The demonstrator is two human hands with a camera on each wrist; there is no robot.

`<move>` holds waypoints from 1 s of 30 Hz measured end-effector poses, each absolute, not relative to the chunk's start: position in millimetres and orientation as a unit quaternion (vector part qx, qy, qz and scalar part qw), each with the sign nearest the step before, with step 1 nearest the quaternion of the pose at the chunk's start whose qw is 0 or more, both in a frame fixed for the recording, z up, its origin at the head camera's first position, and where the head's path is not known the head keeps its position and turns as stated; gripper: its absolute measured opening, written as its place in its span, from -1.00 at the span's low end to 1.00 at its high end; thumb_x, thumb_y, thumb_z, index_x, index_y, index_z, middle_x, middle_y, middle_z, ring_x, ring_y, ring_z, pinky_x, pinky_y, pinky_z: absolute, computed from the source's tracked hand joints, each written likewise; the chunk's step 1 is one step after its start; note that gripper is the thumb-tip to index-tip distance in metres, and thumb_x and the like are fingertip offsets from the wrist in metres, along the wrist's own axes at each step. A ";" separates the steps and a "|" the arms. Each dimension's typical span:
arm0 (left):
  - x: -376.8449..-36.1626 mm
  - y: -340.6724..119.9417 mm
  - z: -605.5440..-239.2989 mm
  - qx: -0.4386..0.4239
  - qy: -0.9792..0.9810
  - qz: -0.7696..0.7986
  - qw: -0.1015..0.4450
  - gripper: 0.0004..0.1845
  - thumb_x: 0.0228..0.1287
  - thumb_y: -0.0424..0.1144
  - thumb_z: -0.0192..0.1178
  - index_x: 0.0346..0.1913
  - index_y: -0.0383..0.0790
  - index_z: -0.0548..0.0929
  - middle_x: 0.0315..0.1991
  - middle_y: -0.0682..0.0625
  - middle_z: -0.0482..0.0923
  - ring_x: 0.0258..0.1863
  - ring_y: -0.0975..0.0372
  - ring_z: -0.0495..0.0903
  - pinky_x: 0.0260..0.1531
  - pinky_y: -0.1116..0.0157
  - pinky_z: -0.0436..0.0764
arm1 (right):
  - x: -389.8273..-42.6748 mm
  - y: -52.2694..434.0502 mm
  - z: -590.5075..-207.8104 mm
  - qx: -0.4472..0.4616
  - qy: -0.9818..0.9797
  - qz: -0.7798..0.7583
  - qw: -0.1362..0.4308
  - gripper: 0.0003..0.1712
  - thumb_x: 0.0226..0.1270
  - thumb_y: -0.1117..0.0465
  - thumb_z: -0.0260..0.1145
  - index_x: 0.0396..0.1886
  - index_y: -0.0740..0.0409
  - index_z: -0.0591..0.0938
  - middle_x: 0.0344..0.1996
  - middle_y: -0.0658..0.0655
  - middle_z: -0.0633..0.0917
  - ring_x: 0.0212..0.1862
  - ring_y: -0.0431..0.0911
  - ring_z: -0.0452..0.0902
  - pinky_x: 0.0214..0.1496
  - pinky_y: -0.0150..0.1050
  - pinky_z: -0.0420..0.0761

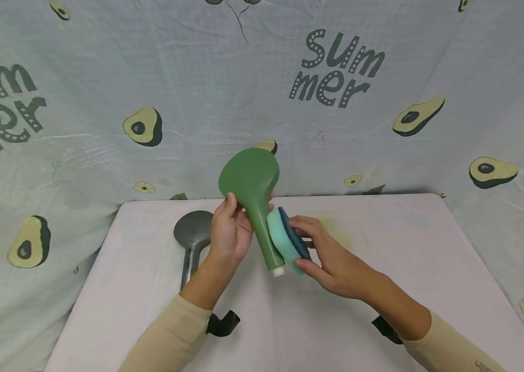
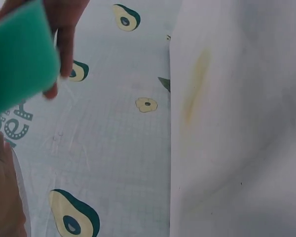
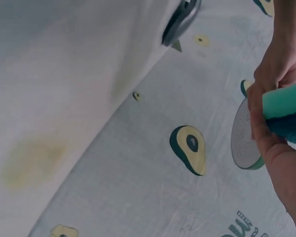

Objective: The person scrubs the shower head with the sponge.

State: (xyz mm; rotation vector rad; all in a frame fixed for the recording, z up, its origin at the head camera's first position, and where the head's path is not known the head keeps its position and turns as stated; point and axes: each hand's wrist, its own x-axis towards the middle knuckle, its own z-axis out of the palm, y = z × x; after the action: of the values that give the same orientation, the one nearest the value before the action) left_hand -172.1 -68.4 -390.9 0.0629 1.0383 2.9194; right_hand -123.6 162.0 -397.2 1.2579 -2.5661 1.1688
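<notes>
A green shower head (image 1: pixel 253 178) with a white threaded end is held up over the table by my left hand (image 1: pixel 231 230), thumb and fingers around its neck. Its handle slants down to the right. My right hand (image 1: pixel 331 258) grips a sponge (image 1: pixel 285 240), teal with a dark blue scouring side, and its teal face lies along the handle. The right wrist view shows the grey spray face (image 3: pixel 244 138) of the shower head beyond my hands. In the left wrist view the sponge (image 2: pixel 22 59) appears large at the left edge.
A grey shower head (image 1: pixel 192 232) lies on the table (image 1: pixel 359 320) left of my left forearm, partly covered by it. Black straps (image 1: pixel 224 324) show at both wrists. Behind the table hangs a cloth (image 1: pixel 196 93) printed with avocados. A yellowish stain (image 1: pixel 336 232) marks the tabletop.
</notes>
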 end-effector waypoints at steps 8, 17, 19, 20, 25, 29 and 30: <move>-170.5 -62.7 -387.6 0.004 0.345 0.938 0.020 -0.65 0.72 -0.12 -0.27 0.22 -0.29 0.38 -0.06 0.03 0.60 -0.16 0.28 0.71 -0.13 0.42 0.70 | -148.8 145.4 -381.1 0.369 -0.863 0.308 0.155 -0.19 0.48 0.22 0.33 0.57 0.08 0.14 0.50 0.28 0.20 0.44 0.14 0.34 0.35 0.10 0.56; -173.9 -69.5 -387.7 0.006 0.361 0.933 0.000 -0.54 0.71 -0.11 -0.26 0.43 -0.31 0.28 0.11 -0.08 0.54 -0.13 0.16 0.73 -0.12 0.29 0.77 | -135.2 158.8 -381.4 0.416 -0.862 0.278 0.083 -0.29 0.59 0.03 0.24 0.58 -0.02 0.19 0.54 0.18 0.19 0.46 0.08 0.33 0.34 0.05 0.59; -175.1 -72.3 -388.6 0.005 0.361 0.933 -0.003 -0.51 0.71 -0.11 -0.27 0.49 -0.32 0.22 0.19 -0.14 0.50 -0.08 0.11 0.75 -0.06 0.21 0.78 | -127.6 165.5 -386.8 0.436 -0.853 0.277 0.073 -0.31 0.60 0.01 0.22 0.57 -0.02 0.19 0.54 0.18 0.19 0.48 0.08 0.31 0.34 0.00 0.59; -175.7 -73.6 -389.1 0.003 0.361 0.933 -0.005 -0.49 0.71 -0.10 -0.28 0.51 -0.31 0.20 0.23 -0.17 0.48 -0.06 0.08 0.76 -0.04 0.17 0.78 | -124.1 169.1 -390.5 0.446 -0.848 0.278 0.067 -0.31 0.60 0.02 0.22 0.57 -0.01 0.19 0.54 0.19 0.20 0.48 0.08 0.31 0.34 -0.01 0.58; -177.6 -76.2 -389.1 -0.010 0.377 0.926 -0.020 -0.50 0.72 -0.10 -0.26 0.53 -0.24 0.18 0.30 -0.21 0.43 -0.06 0.09 0.77 -0.07 0.19 0.78 | -111.8 183.6 -403.8 0.465 -0.836 0.286 0.054 -0.29 0.56 0.10 0.27 0.56 0.01 0.20 0.53 0.19 0.22 0.46 0.06 0.31 0.32 -0.12 0.60; -177.5 -74.4 -386.9 -0.019 0.418 0.908 -0.032 -0.56 0.72 -0.14 -0.24 0.50 -0.18 0.22 0.31 -0.21 0.44 -0.02 0.10 0.74 -0.15 0.27 0.76 | -115.2 183.9 -405.2 0.487 -0.832 0.236 0.117 -0.46 0.64 -0.04 0.13 0.52 -0.12 0.39 0.49 0.19 0.32 0.43 0.06 0.35 0.27 -0.06 0.63; -177.7 -73.6 -386.1 -0.020 0.428 0.903 -0.035 -0.57 0.72 -0.15 -0.24 0.50 -0.16 0.22 0.31 -0.20 0.44 0.01 0.08 0.72 -0.15 0.27 0.75 | -116.3 181.3 -404.2 0.495 -0.830 0.214 0.142 -0.49 0.64 -0.05 0.12 0.49 -0.16 0.44 0.48 0.19 0.36 0.41 0.09 0.37 0.27 -0.02 0.63</move>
State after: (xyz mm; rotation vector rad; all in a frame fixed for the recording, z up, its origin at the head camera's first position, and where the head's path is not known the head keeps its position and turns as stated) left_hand -177.7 -73.6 -386.1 -0.0649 1.3755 2.9020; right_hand -116.3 181.3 -404.2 1.4298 -2.3954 0.6173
